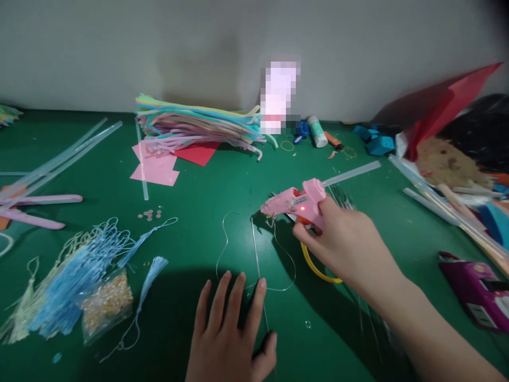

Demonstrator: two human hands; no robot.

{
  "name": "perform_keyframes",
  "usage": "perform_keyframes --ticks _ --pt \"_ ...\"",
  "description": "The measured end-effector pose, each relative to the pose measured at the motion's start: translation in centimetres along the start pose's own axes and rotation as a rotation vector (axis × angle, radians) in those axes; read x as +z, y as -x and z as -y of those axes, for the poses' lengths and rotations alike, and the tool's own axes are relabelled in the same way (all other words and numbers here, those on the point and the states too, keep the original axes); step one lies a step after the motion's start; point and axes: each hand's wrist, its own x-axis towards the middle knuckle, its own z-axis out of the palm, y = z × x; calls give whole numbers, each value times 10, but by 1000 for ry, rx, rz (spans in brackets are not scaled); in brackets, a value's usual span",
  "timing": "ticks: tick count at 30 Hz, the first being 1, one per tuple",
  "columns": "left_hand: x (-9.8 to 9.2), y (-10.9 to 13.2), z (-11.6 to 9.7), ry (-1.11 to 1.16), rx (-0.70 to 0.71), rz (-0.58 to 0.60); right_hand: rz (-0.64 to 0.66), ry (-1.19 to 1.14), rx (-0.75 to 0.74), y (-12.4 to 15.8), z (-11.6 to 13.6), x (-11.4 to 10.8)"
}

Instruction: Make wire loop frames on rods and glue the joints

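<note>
My right hand (345, 233) is wrapped round a pink hot glue gun (292, 202) with an orange light glowing on its side. A clear glue stick (352, 172) juts from its back. The nozzle points left, at the upper end of a thin straight wire (255, 246) on the green table. My left hand (234, 323) lies flat with fingers spread, its index fingertip on that wire. A thin clear line (295, 260) curves in a loop on both sides of the wire. Part of a yellow ring (320, 273) shows below my right hand.
Blue tassels (75, 286) and a bag of beads (107, 300) lie left, below pink-handled scissors (43, 209). Pastel pipe cleaners (199, 124) and pink paper (159, 170) lie at the back. A purple box-like device (473, 289) stands right, near more glue sticks (437, 199).
</note>
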Motion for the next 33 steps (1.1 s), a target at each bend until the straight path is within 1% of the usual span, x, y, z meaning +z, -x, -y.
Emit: perform_keyframes --ticks 3,7,22,33 --pt "0 0 0 -1 -1 0 29 48 -36 1 6 1" --pt "1 0 1 3 4 -6 61 62 -35 1 9 3" --pt "1 1 1 7 -2 -9 100 72 -3 -1 9 3" --pt "0 0 0 15 -9 -4 94 53 -12 -1 10 4"
